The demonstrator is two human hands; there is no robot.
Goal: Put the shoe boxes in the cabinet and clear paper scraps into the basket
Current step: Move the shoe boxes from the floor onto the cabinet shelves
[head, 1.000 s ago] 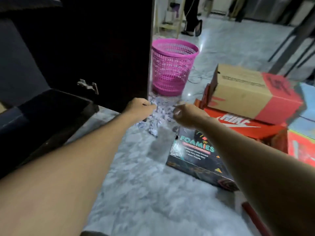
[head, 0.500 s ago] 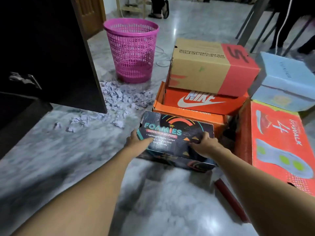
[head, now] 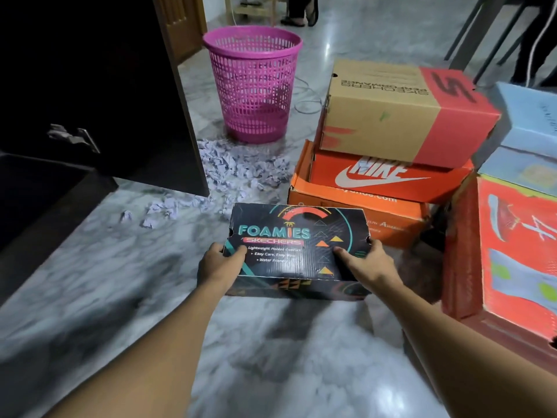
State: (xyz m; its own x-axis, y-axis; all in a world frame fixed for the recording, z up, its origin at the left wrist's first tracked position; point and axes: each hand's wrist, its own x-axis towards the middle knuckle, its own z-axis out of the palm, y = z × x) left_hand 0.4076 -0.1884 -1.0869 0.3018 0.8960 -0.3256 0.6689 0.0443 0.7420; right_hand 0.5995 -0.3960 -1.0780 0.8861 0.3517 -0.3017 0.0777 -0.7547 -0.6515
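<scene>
Black Foamies box point(head: 298, 245) lies flat, lid up, with the left hand point(head: 218, 263) and right hand point(head: 367, 263) gripping its near corners. Just behind it, a tan-and-red Skechers box point(head: 401, 113) tops the red Nike box point(head: 382, 176), which is nested in an orange box point(head: 346, 203). Crumpled paper scraps point(head: 238, 170) are strewn between the dark cabinet point(head: 90, 86) and the upright pink basket point(head: 253, 86).

Glossy grey-and-white marble floor point(head: 126, 267) fills the room, with soft patches of glare on it. Along its far edge stand a panelled wooden door point(head: 184, 25), pale wooden furniture legs point(head: 250, 12) and, toward the far right corner, dark slanted metal legs point(head: 473, 31).
</scene>
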